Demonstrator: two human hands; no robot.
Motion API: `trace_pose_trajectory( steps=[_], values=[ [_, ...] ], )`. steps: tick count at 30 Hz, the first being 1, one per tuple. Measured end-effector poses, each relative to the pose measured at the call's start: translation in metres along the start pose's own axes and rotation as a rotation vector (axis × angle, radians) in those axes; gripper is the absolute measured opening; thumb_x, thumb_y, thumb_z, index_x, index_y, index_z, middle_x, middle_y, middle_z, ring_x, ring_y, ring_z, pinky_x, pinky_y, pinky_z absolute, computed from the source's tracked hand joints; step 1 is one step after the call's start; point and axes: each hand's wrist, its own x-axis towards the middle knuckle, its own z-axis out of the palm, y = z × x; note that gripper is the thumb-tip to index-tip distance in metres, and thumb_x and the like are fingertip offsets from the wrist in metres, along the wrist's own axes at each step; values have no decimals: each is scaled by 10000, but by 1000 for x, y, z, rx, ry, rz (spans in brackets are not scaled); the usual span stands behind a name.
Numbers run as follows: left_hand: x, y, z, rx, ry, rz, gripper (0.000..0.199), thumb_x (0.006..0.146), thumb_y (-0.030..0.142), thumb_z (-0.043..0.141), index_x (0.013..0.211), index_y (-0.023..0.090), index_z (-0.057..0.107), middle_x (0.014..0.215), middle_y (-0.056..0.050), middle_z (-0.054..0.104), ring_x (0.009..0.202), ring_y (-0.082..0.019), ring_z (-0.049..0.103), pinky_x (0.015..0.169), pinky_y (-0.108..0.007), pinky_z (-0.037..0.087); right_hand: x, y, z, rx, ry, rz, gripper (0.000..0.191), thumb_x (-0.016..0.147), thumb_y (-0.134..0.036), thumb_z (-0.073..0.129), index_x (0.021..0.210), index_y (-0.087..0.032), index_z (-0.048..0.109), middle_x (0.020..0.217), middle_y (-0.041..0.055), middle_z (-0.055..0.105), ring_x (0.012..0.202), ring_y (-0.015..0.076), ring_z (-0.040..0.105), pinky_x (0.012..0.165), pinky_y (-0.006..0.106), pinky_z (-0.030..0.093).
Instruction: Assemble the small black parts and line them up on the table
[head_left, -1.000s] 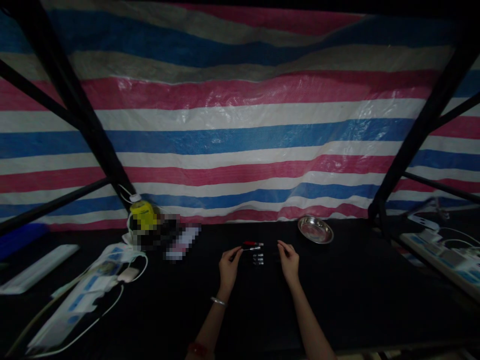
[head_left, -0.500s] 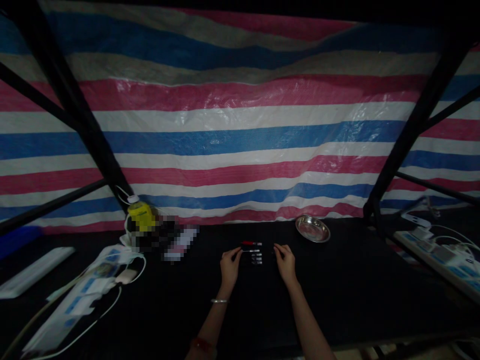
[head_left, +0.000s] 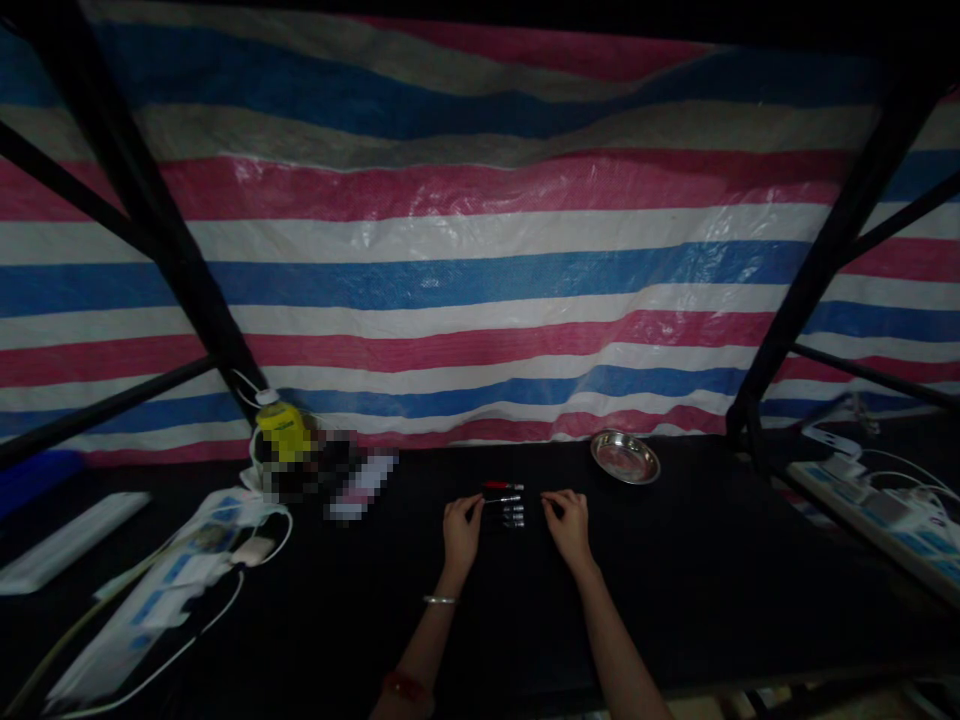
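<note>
Several small pen-like pieces (head_left: 506, 503) lie in a row on the black table (head_left: 712, 560), the farthest one red, the others dark with silvery tips. My left hand (head_left: 461, 528) sits just left of the row, fingertips pinched at the end of one dark piece. My right hand (head_left: 566, 522) is just right of the row, thumb and forefinger pinched together toward it; whether something small is between them is too dark to tell.
A round metal dish (head_left: 625, 457) stands behind and right of my right hand. A yellow container (head_left: 283, 430), white power strips (head_left: 150, 600) and cables fill the left side. More power strips (head_left: 877, 510) lie at the right. Black frame posts (head_left: 810, 290) and a striped tarp (head_left: 480, 250) stand behind.
My right hand has drifted a little left toward the row of pieces. The left hand has stayed at the row's left end.
</note>
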Motion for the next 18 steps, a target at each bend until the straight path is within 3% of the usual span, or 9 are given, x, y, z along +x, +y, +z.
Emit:
trace_pose_trajectory(
  steps=[10,18],
  values=[
    [0,-1,0,39,-10,7,219,765,313,518,817,212,706,831,-64,678,831,-240,571,800,-405,427,9,-8,8,-270,-87,-54,184,748,-292,576,874,-277,708,907,66,599,917,248,465,798,365,313],
    [-1,-3,1,32,-10,5,227,774,309,501,818,210,701,837,-61,675,843,-236,570,801,-398,427,32,-13,18,-440,-375,-135,279,743,-234,606,1012,-286,662,1031,61,593,984,232,479,822,345,300]
  ],
)
